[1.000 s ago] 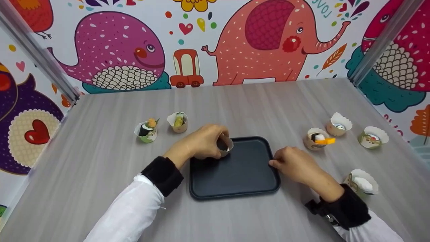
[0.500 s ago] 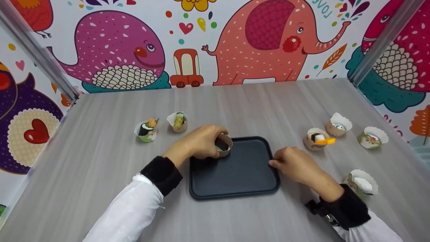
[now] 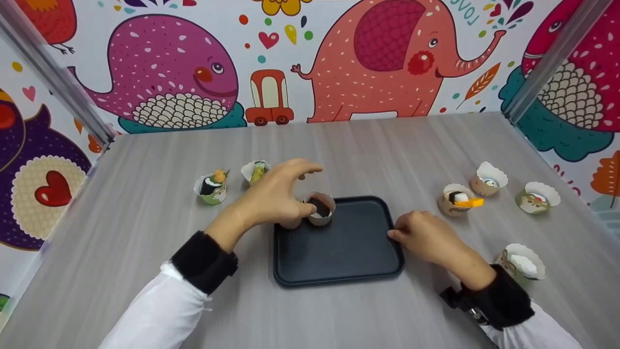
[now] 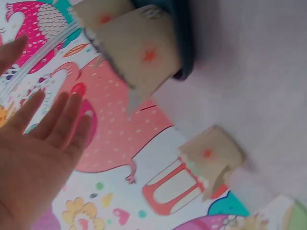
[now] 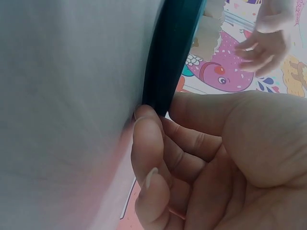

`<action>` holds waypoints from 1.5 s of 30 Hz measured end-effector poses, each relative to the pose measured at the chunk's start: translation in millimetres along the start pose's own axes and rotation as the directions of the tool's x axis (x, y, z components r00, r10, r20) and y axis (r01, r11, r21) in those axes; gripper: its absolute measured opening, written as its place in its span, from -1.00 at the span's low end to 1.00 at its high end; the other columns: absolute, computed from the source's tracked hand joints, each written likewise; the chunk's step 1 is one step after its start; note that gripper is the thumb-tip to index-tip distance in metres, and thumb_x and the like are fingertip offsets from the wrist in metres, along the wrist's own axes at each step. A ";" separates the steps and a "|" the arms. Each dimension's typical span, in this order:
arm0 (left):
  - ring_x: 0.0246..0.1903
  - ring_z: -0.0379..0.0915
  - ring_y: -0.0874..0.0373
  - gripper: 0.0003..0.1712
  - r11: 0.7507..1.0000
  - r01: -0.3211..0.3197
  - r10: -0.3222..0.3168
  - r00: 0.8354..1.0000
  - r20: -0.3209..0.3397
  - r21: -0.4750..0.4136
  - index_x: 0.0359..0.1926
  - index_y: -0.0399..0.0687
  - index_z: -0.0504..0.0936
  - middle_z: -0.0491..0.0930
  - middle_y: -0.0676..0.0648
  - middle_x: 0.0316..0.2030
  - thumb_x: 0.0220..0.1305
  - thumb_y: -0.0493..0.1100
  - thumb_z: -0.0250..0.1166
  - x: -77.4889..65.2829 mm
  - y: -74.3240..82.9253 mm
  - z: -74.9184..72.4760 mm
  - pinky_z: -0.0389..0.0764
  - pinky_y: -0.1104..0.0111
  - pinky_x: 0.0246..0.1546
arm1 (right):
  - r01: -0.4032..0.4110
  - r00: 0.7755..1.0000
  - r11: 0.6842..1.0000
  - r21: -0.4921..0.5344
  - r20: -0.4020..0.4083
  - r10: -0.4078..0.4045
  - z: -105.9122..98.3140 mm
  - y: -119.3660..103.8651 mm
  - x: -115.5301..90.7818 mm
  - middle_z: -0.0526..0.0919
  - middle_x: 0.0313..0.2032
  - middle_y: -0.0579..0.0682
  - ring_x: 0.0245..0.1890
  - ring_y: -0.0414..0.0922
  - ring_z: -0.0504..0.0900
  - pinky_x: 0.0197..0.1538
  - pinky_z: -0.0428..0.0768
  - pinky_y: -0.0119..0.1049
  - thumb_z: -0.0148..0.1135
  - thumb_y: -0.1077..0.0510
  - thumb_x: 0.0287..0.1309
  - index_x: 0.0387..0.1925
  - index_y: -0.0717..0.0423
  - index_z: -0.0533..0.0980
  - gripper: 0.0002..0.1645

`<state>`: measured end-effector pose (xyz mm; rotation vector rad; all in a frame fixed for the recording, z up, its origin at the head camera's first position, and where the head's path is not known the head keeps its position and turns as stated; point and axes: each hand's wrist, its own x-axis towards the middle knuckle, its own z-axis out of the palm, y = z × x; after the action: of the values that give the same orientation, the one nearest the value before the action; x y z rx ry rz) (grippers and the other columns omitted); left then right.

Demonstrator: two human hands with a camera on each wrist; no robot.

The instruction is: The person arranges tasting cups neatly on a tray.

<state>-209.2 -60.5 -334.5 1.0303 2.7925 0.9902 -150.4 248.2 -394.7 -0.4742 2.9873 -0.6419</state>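
Note:
My left hand (image 3: 271,194) hovers with fingers spread and thumb apart over the tray's far left corner, holding nothing. Just past its thumb, a paper baking cup (image 3: 321,213) with something dark inside stands on the dark tray (image 3: 339,282). Another paper cup (image 3: 290,223) beside it is mostly hidden under the hand; the left wrist view shows both cups (image 4: 144,55) side by side at the tray's edge. At the tray's right side, my right hand (image 3: 426,237) pinches the rim between thumb and curled fingers, as the right wrist view shows the tray edge (image 5: 170,57) between them.
Left of the tray stand a green cup (image 3: 213,194) with a sushi piece and a cup (image 3: 256,172) partly behind my left hand. Several filled cups stand on the right, including one with sushi and an orange strip (image 3: 455,206) and one with white food (image 3: 520,264).
My left hand has let go of the dark-filled cup, opened its fingers and drawn up and to the left. The cup stays on the tray. My right hand has not moved.

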 end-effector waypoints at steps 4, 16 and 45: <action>0.01 0.37 0.23 -0.38 0.990 -0.142 0.143 0.977 -0.155 0.019 0.17 0.07 0.48 0.47 0.11 0.07 0.01 -0.08 0.37 -13.6 4.3 0.0 0.43 0.26 0.03 | 0.000 1.000 1.000 -0.003 -0.001 0.000 -1.0 0.3 -0.4 0.42 -0.67 -0.18 -0.65 -0.23 0.35 -0.54 0.30 -0.32 0.31 0.12 0.11 -0.62 0.01 0.52 -0.76; 0.03 0.39 0.11 -0.51 0.941 -0.193 0.312 0.816 -0.487 0.279 0.02 -0.11 0.58 0.58 0.00 -0.04 -0.02 -0.18 0.38 -58.2 -16.2 1.1 0.25 0.19 0.14 | 0.002 1.000 1.000 0.008 -0.005 -0.002 0.7 -1.0 -0.1 0.45 -0.65 -0.17 -0.64 -0.23 0.36 -0.51 0.32 -0.31 0.32 0.13 0.11 -0.61 0.01 0.55 -0.78; 0.31 -0.02 -0.29 0.39 0.835 0.547 -0.491 0.794 -0.360 0.068 0.45 -0.19 -0.05 0.07 -0.34 0.36 -0.25 0.37 0.46 -71.7 -122.6 -36.2 -0.01 -0.19 0.24 | -0.018 1.000 1.000 -0.001 -0.003 0.018 -0.1 -1.3 0.1 0.51 -0.62 -0.18 -0.62 -0.23 0.39 -0.49 0.36 -0.29 0.32 0.10 0.11 -0.58 0.02 0.58 -0.81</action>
<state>-232.1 -194.6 -389.1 0.0423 3.1845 0.9204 -150.1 247.1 -394.0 -0.4467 2.9914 -0.6410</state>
